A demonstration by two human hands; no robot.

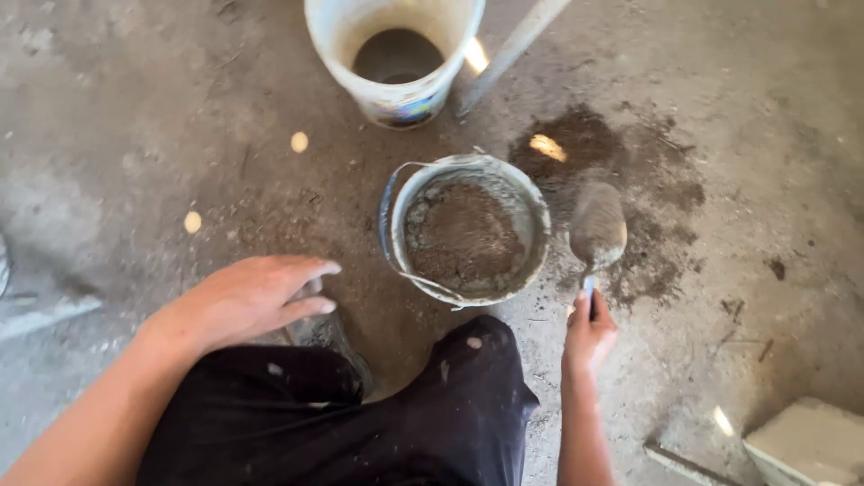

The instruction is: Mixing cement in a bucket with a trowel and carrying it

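Note:
My right hand (589, 331) grips the handle of a trowel (598, 227), whose mortar-coated blade points away from me, just right of a small grey bucket (536, 209). That bucket stands on the floor and is nearly full of dark, damp mortar (463, 236). My left hand (256, 295) rests flat on my left knee, fingers together, holding nothing. My black trousers (360, 414) fill the lower middle of the view.
A larger white bucket (396, 94) with dark contents stands farther away. A pale plank (511, 49) lies slanted beside it. A damp dark patch (621, 171) stains the concrete floor at the right. A white block (810, 443) sits at the bottom right corner.

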